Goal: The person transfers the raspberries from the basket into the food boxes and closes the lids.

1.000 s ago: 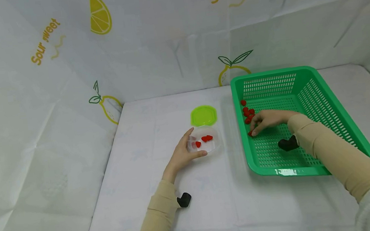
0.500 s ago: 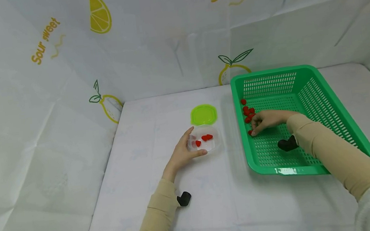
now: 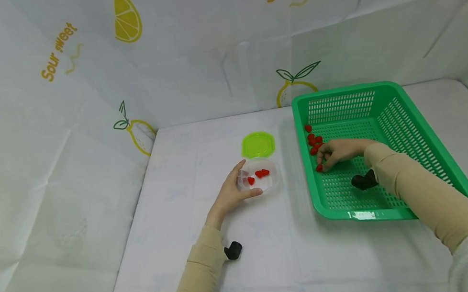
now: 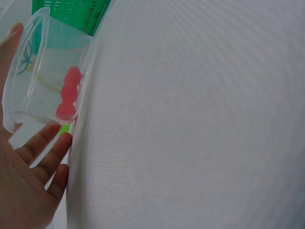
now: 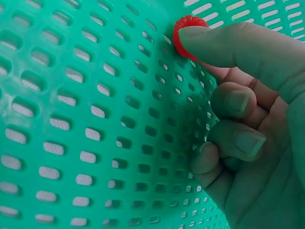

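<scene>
My left hand (image 3: 231,194) grips a clear plastic container (image 3: 270,184), thumb on the near side and fingers around the far side. Three red toy raspberries (image 4: 69,92) lie in its bottom, seen through the wall in the left wrist view. Inside the green basket (image 3: 434,152), my right hand (image 3: 340,150) pinches another raspberry (image 5: 189,21) between thumb and index finger, close to the left wall. The other fingers of this hand are curled in. Several more raspberries (image 3: 312,143) lie along that wall, just beyond the right hand.
A bright green lid (image 3: 257,144) lies flat behind the container. The basket has perforated sides and a raised rim, and stands on the right of the white-covered table (image 3: 248,269). A white cloth (image 3: 205,48) with lemon prints hangs behind.
The right hand's raspberry has shifted slightly right, away from the basket's left wall, and shows more clearly between the fingertips. The left hand and container stay in place.
</scene>
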{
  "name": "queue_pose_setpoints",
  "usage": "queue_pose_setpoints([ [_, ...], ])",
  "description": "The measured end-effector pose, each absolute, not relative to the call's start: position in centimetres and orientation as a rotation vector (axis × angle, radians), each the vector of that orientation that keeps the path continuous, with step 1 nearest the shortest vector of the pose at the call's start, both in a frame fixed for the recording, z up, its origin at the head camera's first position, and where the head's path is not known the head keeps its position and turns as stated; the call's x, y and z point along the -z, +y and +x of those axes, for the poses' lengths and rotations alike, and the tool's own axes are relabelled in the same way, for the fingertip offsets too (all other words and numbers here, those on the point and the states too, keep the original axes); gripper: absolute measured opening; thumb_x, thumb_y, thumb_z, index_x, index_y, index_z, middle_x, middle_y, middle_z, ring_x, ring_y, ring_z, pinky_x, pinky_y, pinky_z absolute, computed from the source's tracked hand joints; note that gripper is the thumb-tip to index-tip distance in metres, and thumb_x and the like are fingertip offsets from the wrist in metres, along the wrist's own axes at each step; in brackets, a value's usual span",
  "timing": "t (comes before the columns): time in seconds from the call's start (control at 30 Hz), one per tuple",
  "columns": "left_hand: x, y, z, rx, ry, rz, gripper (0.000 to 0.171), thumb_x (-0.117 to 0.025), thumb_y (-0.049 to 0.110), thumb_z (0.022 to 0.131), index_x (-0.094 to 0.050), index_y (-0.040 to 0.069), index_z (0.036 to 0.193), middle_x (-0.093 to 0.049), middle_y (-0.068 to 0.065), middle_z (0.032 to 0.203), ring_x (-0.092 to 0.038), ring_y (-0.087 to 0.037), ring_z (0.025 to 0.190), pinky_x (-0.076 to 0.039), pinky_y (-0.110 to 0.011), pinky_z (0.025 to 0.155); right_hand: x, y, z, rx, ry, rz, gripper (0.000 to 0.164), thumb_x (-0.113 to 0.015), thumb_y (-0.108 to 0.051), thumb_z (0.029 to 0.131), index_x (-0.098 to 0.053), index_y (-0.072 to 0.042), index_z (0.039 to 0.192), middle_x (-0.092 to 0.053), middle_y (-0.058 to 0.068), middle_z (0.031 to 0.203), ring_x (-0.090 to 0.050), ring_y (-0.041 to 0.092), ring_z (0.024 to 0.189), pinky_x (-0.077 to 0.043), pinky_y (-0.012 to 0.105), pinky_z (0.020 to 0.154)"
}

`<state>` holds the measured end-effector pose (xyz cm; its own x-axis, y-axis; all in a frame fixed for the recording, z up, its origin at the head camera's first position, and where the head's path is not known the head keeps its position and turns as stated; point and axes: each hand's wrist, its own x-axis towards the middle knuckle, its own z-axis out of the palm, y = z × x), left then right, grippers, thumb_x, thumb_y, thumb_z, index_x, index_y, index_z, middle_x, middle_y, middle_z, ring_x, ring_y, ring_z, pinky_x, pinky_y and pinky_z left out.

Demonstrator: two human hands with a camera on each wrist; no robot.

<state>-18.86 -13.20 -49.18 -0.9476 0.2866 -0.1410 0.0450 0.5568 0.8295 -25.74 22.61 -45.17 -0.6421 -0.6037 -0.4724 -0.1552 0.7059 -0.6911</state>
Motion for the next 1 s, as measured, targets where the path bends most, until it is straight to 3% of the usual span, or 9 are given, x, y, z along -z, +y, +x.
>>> queue_pose_setpoints([
  [0.27, 49.3, -13.2, -18.8, -1.346, 2.529, 0.275, 0.097, -0.08, 0.048, 0.066, -0.023, 0.043, 0.144, -0.032, 0.001, 0.15, -0.026, -0.022, 0.141, -0.025, -0.052, 0.113, 44.9, 22.5, -25.7, 0.845, 2.14, -0.589, 0.03, -0.07, -0.011, 0.078, -0.056, -0.001, 0.104, -0.043, 0.0, 0.068, -0.038, 0.008, 0.058, -0.036, 0.024, 0.06],
  [0.5, 49.2, -13.2, -18.7, -1.347, 2.525, 0.257, 0.094, -0.079, 0.049, 0.067, -0.023, 0.045, 0.143, -0.039, 0.001, 0.144, -0.029, -0.023, 0.139, -0.027, -0.052, 0.112, 44.4, 22.5, -25.8, 0.86, 2.111, -0.612, 0.031, -0.068, -0.008, 0.079, -0.055, 0.0, 0.105, -0.042, -0.001, 0.065, -0.036, 0.007, 0.056, -0.037, 0.023, 0.057],
  [1.0, 48.9, -13.1, -18.7, -1.349, 2.52, 0.264, 0.095, -0.08, 0.047, 0.067, -0.023, 0.042, 0.144, -0.037, -0.001, 0.146, -0.028, -0.023, 0.14, -0.026, -0.051, 0.113, 43.1, 23.5, -25.6, 0.944, 2.089, -0.606, 0.029, -0.067, -0.01, 0.083, -0.053, -0.002, 0.107, -0.043, -0.001, 0.066, -0.037, 0.008, 0.058, -0.039, 0.027, 0.059],
])
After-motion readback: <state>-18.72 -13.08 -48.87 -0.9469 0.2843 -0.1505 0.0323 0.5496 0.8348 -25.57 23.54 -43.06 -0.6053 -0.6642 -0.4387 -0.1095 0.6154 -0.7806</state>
